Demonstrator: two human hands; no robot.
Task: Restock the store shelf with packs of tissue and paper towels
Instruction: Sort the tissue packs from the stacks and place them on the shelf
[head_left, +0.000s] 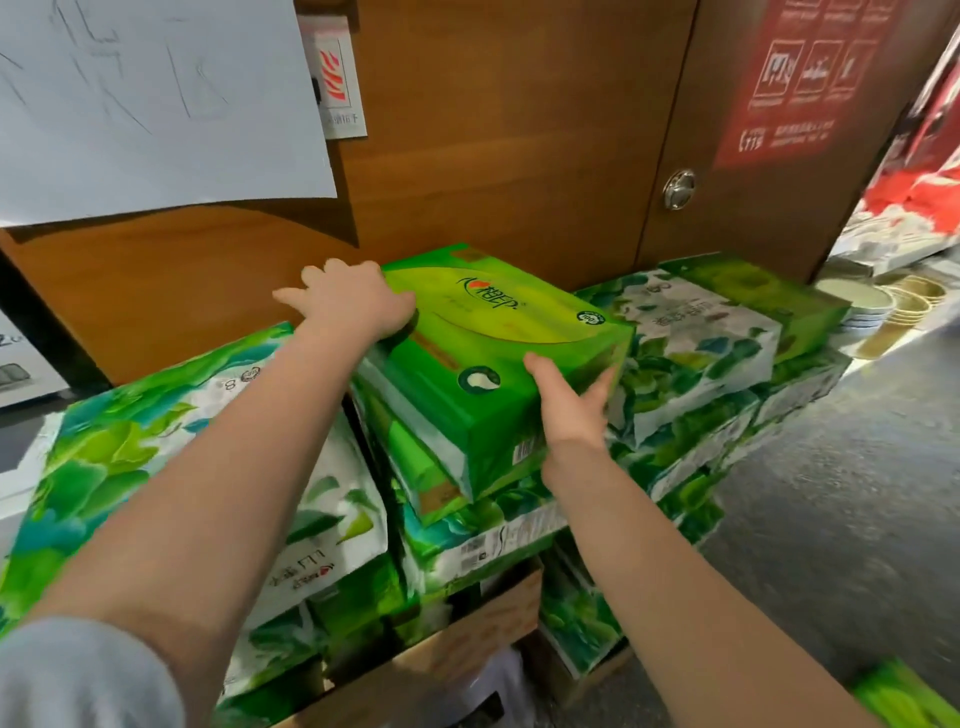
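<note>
Brown wooden door (519, 130) with knob (679, 189); grey floor (841, 467).

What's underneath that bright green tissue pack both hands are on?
The bright green tissue pack lies tilted on more stacked packs: a green one directly below, then a leaf-print pack. Its underside and whatever lies farther back under it are covered.
</note>
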